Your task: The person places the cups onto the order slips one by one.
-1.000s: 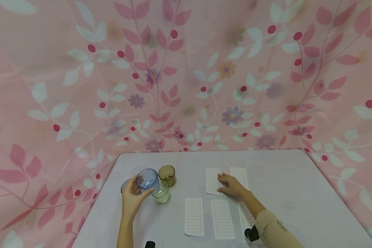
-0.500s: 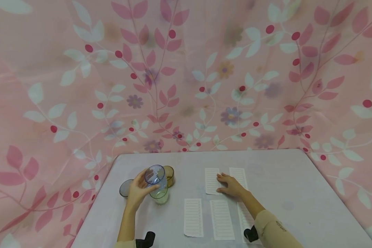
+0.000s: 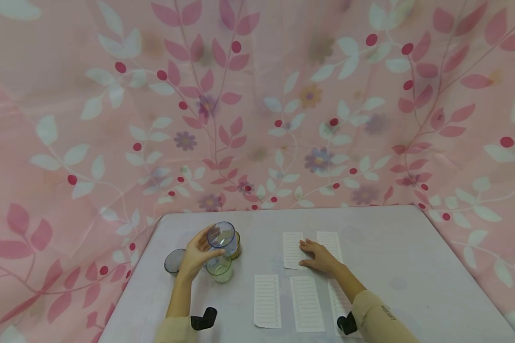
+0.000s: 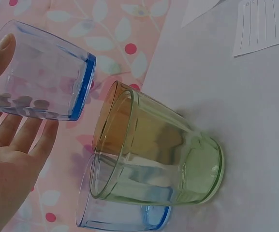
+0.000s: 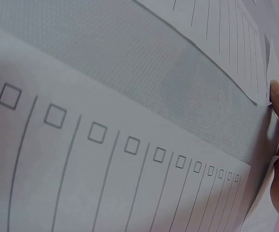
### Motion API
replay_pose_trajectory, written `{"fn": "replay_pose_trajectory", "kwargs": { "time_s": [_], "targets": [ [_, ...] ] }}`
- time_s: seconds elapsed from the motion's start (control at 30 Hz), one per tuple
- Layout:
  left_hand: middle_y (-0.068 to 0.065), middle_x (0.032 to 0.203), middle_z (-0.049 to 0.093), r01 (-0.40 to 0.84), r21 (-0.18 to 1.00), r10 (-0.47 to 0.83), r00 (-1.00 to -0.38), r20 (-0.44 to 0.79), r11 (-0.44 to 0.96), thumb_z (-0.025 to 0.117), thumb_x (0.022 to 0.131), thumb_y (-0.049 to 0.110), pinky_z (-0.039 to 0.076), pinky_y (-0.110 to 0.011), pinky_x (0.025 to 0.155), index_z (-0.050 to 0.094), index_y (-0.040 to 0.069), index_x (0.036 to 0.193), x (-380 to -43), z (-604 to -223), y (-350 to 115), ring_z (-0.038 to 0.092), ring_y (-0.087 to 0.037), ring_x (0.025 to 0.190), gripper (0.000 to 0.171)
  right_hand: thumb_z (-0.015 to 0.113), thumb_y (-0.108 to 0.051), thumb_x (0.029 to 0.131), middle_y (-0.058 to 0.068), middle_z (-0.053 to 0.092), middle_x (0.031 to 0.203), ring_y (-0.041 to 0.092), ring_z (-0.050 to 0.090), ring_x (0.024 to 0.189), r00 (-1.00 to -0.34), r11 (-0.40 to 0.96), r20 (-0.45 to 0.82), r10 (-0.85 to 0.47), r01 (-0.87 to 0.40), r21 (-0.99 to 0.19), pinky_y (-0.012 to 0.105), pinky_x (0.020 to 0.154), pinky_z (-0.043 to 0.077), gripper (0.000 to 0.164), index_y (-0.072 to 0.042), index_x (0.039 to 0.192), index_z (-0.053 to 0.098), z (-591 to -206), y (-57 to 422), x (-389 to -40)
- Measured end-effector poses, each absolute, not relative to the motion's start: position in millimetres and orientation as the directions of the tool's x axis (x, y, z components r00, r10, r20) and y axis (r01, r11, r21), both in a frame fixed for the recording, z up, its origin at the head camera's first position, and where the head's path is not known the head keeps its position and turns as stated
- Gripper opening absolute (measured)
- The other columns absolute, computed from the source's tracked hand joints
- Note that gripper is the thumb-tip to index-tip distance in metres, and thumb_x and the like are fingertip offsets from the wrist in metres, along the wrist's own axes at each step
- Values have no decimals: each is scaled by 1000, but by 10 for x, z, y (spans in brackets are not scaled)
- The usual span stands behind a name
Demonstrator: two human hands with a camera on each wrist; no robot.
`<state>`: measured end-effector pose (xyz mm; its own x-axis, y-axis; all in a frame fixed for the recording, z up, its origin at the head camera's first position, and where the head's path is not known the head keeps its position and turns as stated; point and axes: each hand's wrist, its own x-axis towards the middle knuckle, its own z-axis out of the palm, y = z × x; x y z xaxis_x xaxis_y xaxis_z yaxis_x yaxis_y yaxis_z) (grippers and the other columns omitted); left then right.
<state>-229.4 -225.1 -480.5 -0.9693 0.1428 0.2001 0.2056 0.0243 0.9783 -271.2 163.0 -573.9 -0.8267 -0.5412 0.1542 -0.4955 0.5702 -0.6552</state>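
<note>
In the head view my left hand [image 3: 197,255] holds a clear blue glass [image 3: 221,237], raised above the other glasses. The left wrist view has the thumb on one side of this glass [image 4: 42,72] and the fingers on the other. Below it stand a green glass [image 3: 219,271] and an amber glass [image 3: 237,245], the latter partly hidden. A second blue-based glass [image 4: 154,220] stands beside the green one in the left wrist view. My right hand [image 3: 319,257] rests with spread fingers on a lined paper slip [image 3: 292,250] at the back.
A dark-rimmed greyish glass [image 3: 173,261] stands left of my left wrist. More slips lie on the white table [image 3: 412,286]: a left front slip [image 3: 267,301], a middle front slip [image 3: 307,304], one partly under my right forearm. Floral cloth [image 3: 257,95] hangs behind.
My left hand has carried the blue glass to the right and slightly up, away from the greyish glass and over the green and amber ones. The right hand has stayed in place.
</note>
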Motion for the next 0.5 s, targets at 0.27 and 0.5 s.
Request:
{"fn": "replay_pose_trajectory", "kwargs": {
  "time_s": [0.27, 0.5],
  "targets": [
    [-24, 141, 41, 206, 979, 173, -964, 201, 11, 74, 71, -10, 26, -41, 111, 37, -1, 140, -2400, -4773, -2161, 36, -38, 133, 79, 71, -19, 83, 29, 43, 136, 50, 31, 129, -823, 571, 166, -543, -507, -645, 60, 104, 27, 59, 16, 124, 49, -5751, 1637, -2722],
    [-24, 141, 42, 168, 986, 178, -970, 168, -15, 75, 70, -11, 31, -45, 108, 38, 0, 140, -2475, -4740, -2099, 38, -38, 131, 80, 71, -21, 83, 29, 43, 136, 51, 31, 129, -823, 562, 169, -543, -505, -654, 61, 103, 27, 60, 16, 125, 49, -5759, 1639, -2721]
  ]
}}
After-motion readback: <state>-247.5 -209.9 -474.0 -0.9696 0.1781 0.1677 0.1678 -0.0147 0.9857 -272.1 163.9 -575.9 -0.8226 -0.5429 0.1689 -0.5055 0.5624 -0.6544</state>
